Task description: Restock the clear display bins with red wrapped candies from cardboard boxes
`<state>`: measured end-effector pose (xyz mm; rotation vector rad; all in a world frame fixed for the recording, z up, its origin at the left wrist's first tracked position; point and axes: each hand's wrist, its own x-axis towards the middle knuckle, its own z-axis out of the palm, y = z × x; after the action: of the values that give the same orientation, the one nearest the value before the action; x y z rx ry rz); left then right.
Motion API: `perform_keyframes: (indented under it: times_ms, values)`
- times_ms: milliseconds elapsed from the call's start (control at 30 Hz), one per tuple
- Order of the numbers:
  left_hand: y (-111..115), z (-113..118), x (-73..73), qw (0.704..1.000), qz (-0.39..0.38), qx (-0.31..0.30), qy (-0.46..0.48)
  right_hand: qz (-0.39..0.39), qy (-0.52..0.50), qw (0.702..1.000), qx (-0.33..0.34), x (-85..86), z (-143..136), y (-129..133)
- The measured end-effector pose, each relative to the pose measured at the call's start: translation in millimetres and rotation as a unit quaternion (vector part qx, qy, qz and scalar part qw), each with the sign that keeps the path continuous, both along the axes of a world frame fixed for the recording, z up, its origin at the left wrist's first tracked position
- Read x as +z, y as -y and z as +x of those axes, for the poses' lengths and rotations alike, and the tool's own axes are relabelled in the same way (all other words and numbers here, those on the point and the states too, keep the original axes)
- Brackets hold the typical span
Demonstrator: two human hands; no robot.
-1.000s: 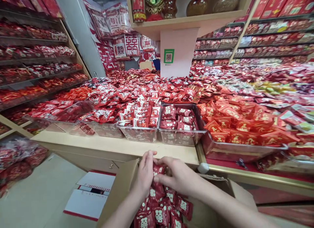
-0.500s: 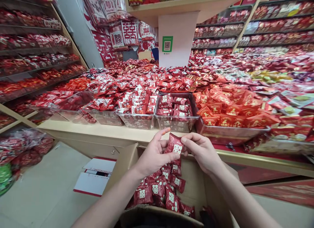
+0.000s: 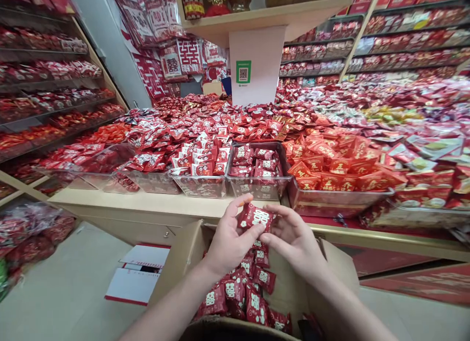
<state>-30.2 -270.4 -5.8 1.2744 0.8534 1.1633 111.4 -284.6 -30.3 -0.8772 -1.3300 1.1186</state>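
A dark red wrapped candy (image 3: pixel 256 217) with white double-happiness characters is held above the open box. My left hand (image 3: pixel 231 238) grips its left side, thumb across the front. At its right end, my right hand (image 3: pixel 293 236) has its thumb and fingers closed around the edge. Several more candies (image 3: pixel 235 288) of the same kind lie in a heap inside the cardboard box (image 3: pixel 185 248) under my hands. Straight ahead, a clear plastic bin (image 3: pixel 259 187) on the counter holds matching candies in rows.
Neighbouring bins hold white-and-red packets (image 3: pixel 200 160) to the left and orange-red packets (image 3: pixel 338 170) to the right. The wooden counter edge (image 3: pixel 147 204) runs behind the box. White-and-red cartons (image 3: pixel 134 284) lie on the floor at left. A post with a QR sign (image 3: pixel 243 72) stands behind.
The candy has turned from nearly upright to lying more sideways between my hands. My right fingers have shifted lower along its right end. The view has moved slightly.
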Motion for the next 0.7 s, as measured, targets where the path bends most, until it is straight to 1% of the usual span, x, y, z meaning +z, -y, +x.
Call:
perform_keyframes:
  times_ms: [67,133,200,267,300,333,367,400,433,467,500,533,600,700]
  values:
    - [-0.4,0.7,0.3,1.0,0.012,-0.01,-0.025,0.016,0.037,0.999,-0.003,0.0,0.6,-4.6]
    - [-7.3,-1.2,5.4,0.997,0.037,-0.04,-0.052,0.023,0.088,0.996,-0.005,6.7,6.0,-11.4]
    - [-25.7,-4.9,16.1,0.988,0.078,-0.083,-0.101,0.025,0.136,0.99,-0.015,19.9,16.9,-21.8]
    - [-58.0,-7.9,30.6,0.966,0.148,-0.101,-0.185,0.029,0.17,0.984,-0.043,37.4,32.3,-36.1]
    - [-78.8,-8.2,37.9,0.948,0.195,-0.089,-0.236,0.031,0.18,0.981,-0.061,46.7,41.1,-44.3]
    - [-101.6,-7.2,44.6,0.921,0.242,-0.068,-0.297,0.034,0.186,0.978,-0.085,55.8,50.1,-52.6]
    - [-125.5,-4.4,50.2,0.891,0.28,-0.035,-0.356,0.037,0.191,0.974,-0.114,64.3,58.8,-60.3]
    - [-149.3,0.1,54.3,0.851,0.313,-0.021,-0.422,0.042,0.193,0.969,-0.147,71.7,66.8,-66.7]
    - [-172.2,6.5,56.7,0.805,0.339,-0.022,-0.486,0.046,0.191,0.964,-0.179,77.9,73.8,-71.4]
    - [-193.3,14.4,57.5,0.761,0.359,-0.036,-0.54,0.049,0.184,0.96,-0.206,82.4,79.8,-73.7]
    - [-212.4,23.4,56.7,0.734,0.37,-0.058,-0.566,0.048,0.171,0.958,-0.224,85.1,84.6,-73.4]
    - [-229.2,33.1,54.7,0.713,0.377,-0.08,-0.586,0.042,0.155,0.959,-0.234,85.6,88.6,-70.5]
    - [-256.5,52.1,48.1,0.69,0.379,-0.122,-0.604,0.021,0.128,0.962,-0.238,80.4,95.5,-58.4]
    - [-284.6,74.3,36.5,0.659,0.369,-0.158,-0.636,-0.047,0.131,0.961,-0.241,59.9,108.3,-32.3]
